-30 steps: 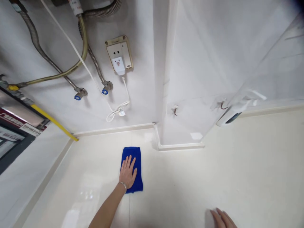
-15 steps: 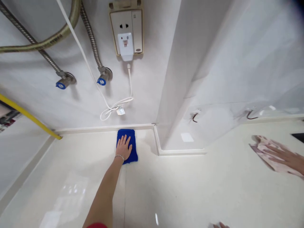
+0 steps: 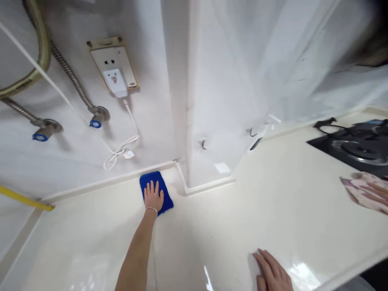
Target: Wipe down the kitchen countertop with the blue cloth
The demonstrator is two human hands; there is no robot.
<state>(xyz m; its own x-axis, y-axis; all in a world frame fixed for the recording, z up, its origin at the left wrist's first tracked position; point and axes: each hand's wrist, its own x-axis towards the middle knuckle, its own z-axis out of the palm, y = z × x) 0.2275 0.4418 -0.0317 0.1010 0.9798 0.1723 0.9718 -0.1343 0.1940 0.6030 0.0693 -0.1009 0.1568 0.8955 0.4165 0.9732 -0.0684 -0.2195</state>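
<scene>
Left hand [image 3: 153, 197] open, palm pressed flat on blue towel [image 3: 154, 178] atop counter [image 3: 212, 230]; right hand [image 3: 270, 270] open, released on counter; other person's hand [image 3: 378, 192] flat on pink cloth [image 3: 354, 194].

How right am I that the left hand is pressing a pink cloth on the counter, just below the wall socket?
Not quite: the cloth is blue, not pink. The head view shows the left hand flat on a blue microfiber cloth on the counter below the wall socket. The pink patterned cloth is off to the right, under another person's hand.
</scene>
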